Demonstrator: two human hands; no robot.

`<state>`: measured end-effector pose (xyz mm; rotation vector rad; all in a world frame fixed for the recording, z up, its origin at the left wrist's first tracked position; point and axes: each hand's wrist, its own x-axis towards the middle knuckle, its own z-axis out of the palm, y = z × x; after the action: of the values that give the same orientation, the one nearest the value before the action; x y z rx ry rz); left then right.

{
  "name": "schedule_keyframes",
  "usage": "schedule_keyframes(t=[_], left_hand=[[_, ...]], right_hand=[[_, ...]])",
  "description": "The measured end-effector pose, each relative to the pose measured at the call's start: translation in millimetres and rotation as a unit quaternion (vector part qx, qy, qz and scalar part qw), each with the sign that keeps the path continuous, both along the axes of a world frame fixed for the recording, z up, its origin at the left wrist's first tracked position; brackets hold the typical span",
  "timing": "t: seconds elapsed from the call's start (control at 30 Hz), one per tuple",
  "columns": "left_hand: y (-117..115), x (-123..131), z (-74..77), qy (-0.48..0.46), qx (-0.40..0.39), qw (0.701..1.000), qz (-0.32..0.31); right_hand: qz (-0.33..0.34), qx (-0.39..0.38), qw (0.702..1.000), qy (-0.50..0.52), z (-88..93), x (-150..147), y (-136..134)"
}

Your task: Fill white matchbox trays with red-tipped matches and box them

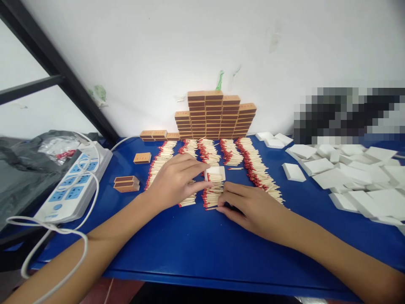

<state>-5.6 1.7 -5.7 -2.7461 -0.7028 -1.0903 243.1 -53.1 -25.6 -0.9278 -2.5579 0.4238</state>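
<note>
Matches [212, 197] between left hand [176, 179], right hand [249, 207]; blue tabletop [190, 245] stretches to front edge [190, 281].

The white wall [148, 55] is softly, evenly lit, and a faint sheen is shown by the blue table [186, 249]. Toward the edges, forms are stretched; at right, an area is hidden by coarse pixel blocks [344, 114].

Wooden matchsticks [257, 164], matt card trays [360, 179], smooth glossy tabletop [177, 245].
</note>
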Motion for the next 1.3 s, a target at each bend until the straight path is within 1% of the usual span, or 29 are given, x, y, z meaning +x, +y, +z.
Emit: schedule_keyframes(t=[0.13,0.37,0.63,0.73,0.97,1.1,1.3], left_hand=[[1.2,-1.7,0.3,0.01,0.012,1.0,0.008],[-0.8,-1.6,3.1,0.02,0.03,0.999,0.005],[-0.4,-0.7,-0.8,0.027,0.028,0.999,-0.004],[-1.2,-0.4,0.0,0.027,0.034,0.999,-0.007],[-2.9,0.1,2.6,0.025,0.037,0.999,-0.02],[-1.5,-0.7,1.8,0.03,0.034,0.999,-0.011],[-0.4,-0.8,2.6,0.032,0.042,0.999,-0.001]], right_hand=[[-0.005,0.015,1.0,-0.017,2.7,-0.1,-1.1],[-0.006,0.038,0.999,-0.018,0.2,2.0,-0.7],[0.0,0.067,0.998,-0.015,-2.9,4.1,1.5],[0.003,0.078,0.997,-0.022,-4.1,5.4,1.3],[0.004,0.074,0.997,-0.031,-5.2,6.6,0.0],[0.003,0.079,0.997,-0.024,-4.5,4.9,0.0],[0.007,0.058,0.998,-0.011,-2.9,3.3,0.4]])
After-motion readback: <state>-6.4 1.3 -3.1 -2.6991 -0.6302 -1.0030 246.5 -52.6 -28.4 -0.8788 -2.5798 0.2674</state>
